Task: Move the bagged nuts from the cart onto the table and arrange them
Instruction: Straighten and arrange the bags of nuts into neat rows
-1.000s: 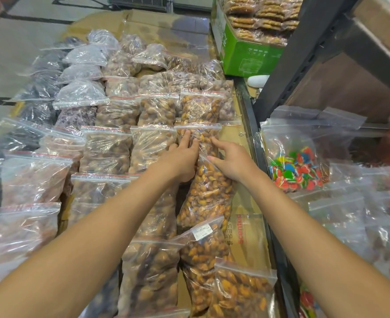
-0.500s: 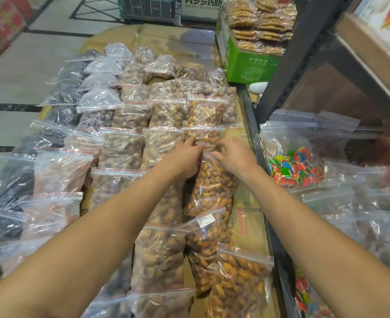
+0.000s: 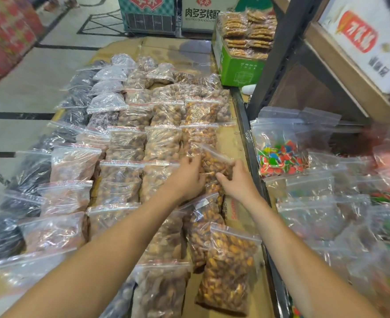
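Observation:
Rows of clear zip bags of nuts and dark dried fruit cover a cardboard-topped table [image 3: 234, 143]. In the right-hand column, a bag of orange-brown nuts [image 3: 214, 162] is tilted up off the row. My left hand [image 3: 187, 177] grips its left side and my right hand [image 3: 236, 180] pinches its right edge. Beyond it lies another bag of the same nuts [image 3: 198, 136]. Nearer me, in the same column, lie a labelled bag [image 3: 203, 216] and a fuller bag [image 3: 228, 267].
A black metal shelf frame [image 3: 279, 65] borders the table on the right. Its shelf holds a bag of coloured candy [image 3: 279, 157] and blurred bags. A green box [image 3: 237, 65] of packaged biscuits stands at the table's far end. Tiled floor lies to the left.
Both hands have drawn back toward me and lifted the orange-brown bag's top off the row. The view has tilted up, showing more of the far floor and boxes.

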`<state>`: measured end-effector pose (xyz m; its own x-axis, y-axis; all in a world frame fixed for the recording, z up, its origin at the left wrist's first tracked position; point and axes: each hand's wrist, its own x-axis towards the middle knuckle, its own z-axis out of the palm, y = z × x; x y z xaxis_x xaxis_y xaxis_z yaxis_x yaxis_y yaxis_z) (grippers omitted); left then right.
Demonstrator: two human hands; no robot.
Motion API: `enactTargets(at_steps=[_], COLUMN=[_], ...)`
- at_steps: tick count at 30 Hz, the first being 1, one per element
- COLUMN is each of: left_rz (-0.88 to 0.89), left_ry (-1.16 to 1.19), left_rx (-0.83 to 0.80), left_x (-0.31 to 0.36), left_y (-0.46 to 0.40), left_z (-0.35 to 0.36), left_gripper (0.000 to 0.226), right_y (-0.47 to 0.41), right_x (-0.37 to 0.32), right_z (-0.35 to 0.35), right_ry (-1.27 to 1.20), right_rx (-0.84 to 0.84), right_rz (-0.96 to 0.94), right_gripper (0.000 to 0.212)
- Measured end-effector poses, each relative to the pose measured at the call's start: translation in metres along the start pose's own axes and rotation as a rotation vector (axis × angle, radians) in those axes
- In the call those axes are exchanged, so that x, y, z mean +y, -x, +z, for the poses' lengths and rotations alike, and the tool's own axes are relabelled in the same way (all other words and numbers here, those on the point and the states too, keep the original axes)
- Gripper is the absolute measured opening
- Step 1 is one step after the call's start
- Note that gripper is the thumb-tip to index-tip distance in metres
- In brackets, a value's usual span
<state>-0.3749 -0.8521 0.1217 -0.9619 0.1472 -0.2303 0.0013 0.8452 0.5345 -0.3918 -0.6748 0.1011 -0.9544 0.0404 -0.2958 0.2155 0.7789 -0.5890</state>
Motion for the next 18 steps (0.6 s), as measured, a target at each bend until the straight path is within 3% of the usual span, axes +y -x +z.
enactTargets(at_steps=[6, 10, 14, 18], left_rz=[-0.059, -0.089, -0.123, -0.139], left_ry=[0.03, 0.105, 0.081, 0.108], left_rx=[0.018, 0.065, 0.002, -0.057], left_x=[0.005, 0.001, -0.006, -0.006], left_y=[0.005, 0.004, 0.005, 0.007], left_z=[0.018, 0.023, 0.023, 0.02], left_gripper=[0.074, 0.062, 0.08, 0.052], right_y=[0.006, 0.008, 0.01, 0.01], right_x=[0.005, 0.003, 0.003, 0.0], right_z=[0.012, 0.011, 0.015, 0.017], right_ry=[-0.199, -0.231, -0.249, -0.263], right_rx=[-0.074, -0.031, -0.036, -0.041], right_rz=[0.024, -0.061, -0.079, -0.091], right_gripper=[0.065, 0.061, 0.063, 0.068])
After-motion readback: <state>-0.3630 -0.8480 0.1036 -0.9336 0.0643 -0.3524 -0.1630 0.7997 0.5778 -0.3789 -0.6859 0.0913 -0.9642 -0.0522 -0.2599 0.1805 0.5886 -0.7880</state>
